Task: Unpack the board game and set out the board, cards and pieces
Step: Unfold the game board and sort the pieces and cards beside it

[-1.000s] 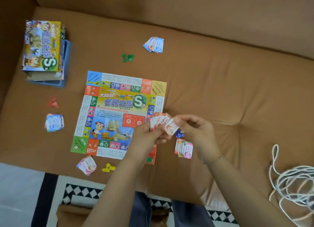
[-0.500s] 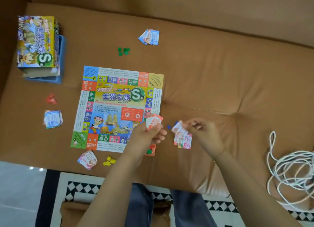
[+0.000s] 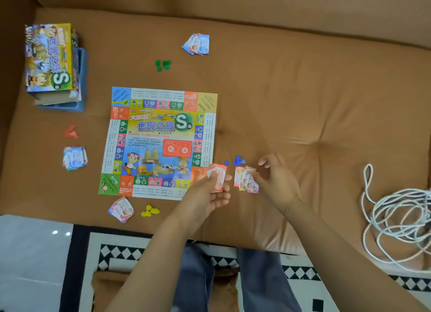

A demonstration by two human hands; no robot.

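Cards [image 3: 218,176] in a small red-and-white stack sit pinched in the left hand [image 3: 205,196], thumb over the top and fingers curled beneath, at the near right corner of the board [image 3: 161,141]. Just to the right of that grip, a loose card pile [image 3: 245,179] lies on the sofa cushion [image 3: 303,101], and the right hand [image 3: 277,178] hovers over its edge with fingers loosely bent, holding nothing. Blue pieces [image 3: 238,160] lie just beyond, between the two hands. Farther left of the grip, the board lies flat on the cushion, with yellow pieces [image 3: 150,211] and a pink card pile [image 3: 121,209] at its near edge, green pieces [image 3: 163,65] beyond it, and the game box [image 3: 50,57] far left.
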